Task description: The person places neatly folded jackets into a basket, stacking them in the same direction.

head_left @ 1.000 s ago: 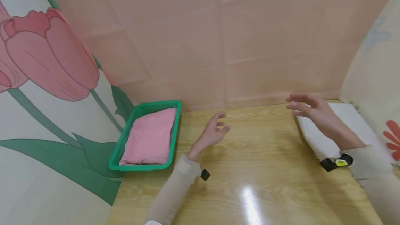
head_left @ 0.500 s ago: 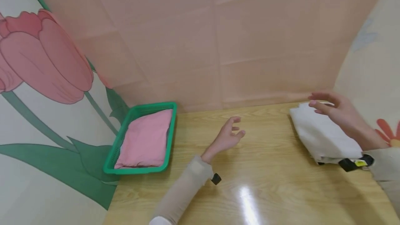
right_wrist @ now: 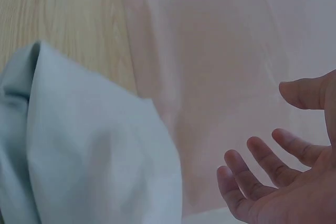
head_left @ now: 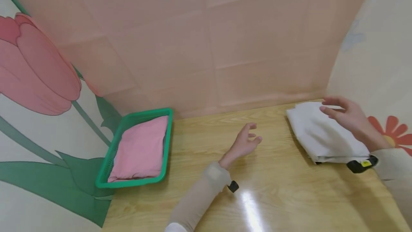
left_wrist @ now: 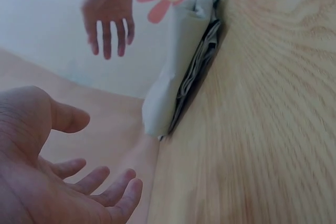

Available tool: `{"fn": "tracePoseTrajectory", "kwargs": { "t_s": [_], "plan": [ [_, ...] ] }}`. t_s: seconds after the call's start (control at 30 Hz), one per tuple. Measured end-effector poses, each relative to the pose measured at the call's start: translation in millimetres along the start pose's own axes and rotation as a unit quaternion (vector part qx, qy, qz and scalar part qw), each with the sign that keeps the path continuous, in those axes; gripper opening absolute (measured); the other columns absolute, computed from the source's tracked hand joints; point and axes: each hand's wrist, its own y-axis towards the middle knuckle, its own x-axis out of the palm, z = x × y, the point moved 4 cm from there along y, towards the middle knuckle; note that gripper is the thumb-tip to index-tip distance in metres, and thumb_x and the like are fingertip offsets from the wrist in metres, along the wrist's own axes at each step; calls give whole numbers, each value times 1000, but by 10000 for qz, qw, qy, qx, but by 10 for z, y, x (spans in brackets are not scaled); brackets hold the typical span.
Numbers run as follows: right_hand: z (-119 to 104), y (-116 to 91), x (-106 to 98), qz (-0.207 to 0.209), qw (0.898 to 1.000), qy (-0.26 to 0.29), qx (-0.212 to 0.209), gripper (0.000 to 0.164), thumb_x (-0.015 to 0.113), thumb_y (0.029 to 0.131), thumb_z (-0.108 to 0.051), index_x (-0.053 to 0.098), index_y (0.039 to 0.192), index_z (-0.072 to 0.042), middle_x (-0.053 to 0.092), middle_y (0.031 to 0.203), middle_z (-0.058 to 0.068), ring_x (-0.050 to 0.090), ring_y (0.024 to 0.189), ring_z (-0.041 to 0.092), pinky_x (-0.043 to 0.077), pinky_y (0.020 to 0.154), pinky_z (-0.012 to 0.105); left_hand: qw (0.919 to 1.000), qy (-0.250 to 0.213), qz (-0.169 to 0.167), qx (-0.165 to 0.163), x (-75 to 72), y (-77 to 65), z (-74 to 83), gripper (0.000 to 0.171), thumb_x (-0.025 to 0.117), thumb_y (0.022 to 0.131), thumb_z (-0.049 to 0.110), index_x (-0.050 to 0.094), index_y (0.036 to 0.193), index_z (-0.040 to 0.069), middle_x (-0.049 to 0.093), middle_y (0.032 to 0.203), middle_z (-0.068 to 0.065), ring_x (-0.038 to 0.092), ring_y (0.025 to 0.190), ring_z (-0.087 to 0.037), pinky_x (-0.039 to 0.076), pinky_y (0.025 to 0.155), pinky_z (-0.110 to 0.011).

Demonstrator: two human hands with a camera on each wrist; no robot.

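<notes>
A folded white cloth [head_left: 322, 135] lies at the right end of the table, its dark inner layers showing along one side in the left wrist view. Over its right part hovers my right hand [head_left: 349, 117], fingers relaxed and apart from it, nothing held. In the right wrist view the cloth [right_wrist: 100, 156] stands left of my spread fingers. My left hand [head_left: 243, 144] hangs over the middle of the table, left of the cloth, with loosely bent fingers and nothing in them. Folded pink cloth [head_left: 141, 148] fills a green plastic basket [head_left: 168, 146] at the left.
The wood-grain table [head_left: 199, 135] ends at a creased pinkish backdrop [head_left: 161, 46]. A wall with painted tulips [head_left: 48, 67] bounds the left side. On the right is a pale wall with a red flower [head_left: 391, 128]. Light glares off the table's front.
The head view has swung right, so basket and white cloth sit further left in it. My left hand has moved right, toward the white cloth; my right hand has shifted right over it.
</notes>
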Motion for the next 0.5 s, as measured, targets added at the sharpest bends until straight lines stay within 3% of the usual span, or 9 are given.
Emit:
{"fn": "tracePoseTrajectory", "kwargs": {
  "t_s": [0.13,0.27,0.4,0.43,0.5],
  "plan": [
    [223,2,-99,182,9995,-269,15,40,67,106,-35,53,142,-27,54,111,-41,50,92,-29,47,73,5,9999,103,-7,25,166,96,8,61,65,107,27,41,162,20,48,161,-3,59,137,-30,57,97,-26],
    [470,1,-201,227,9988,-401,169,58,68,105,-39,49,154,-13,50,111,-41,44,91,-31,44,73,3,9999,148,-44,33,360,215,45,61,64,108,30,39,163,24,47,163,-2,60,137,-28,57,96,-26],
    [706,-1,-273,159,9970,-648,393,80,68,104,-44,36,164,-1,61,139,-2,40,91,-30,41,72,3,10000,98,-18,-11,547,331,79,61,65,107,31,41,163,25,48,162,0,62,134,-25,56,93,-25],
    [757,-5,-287,139,9959,-751,476,83,68,104,-47,34,165,-1,58,148,10,50,97,-24,39,71,3,10000,68,2,-21,593,359,81,60,65,107,31,41,162,25,48,162,1,62,133,-25,57,93,-25],
    [856,-16,-310,28,9936,-948,613,88,67,104,-50,29,167,-1,43,161,30,58,107,-8,37,71,3,9999,22,71,-75,682,406,76,59,66,107,32,43,161,25,50,161,1,63,132,-25,57,92,-25]
  ]
}}
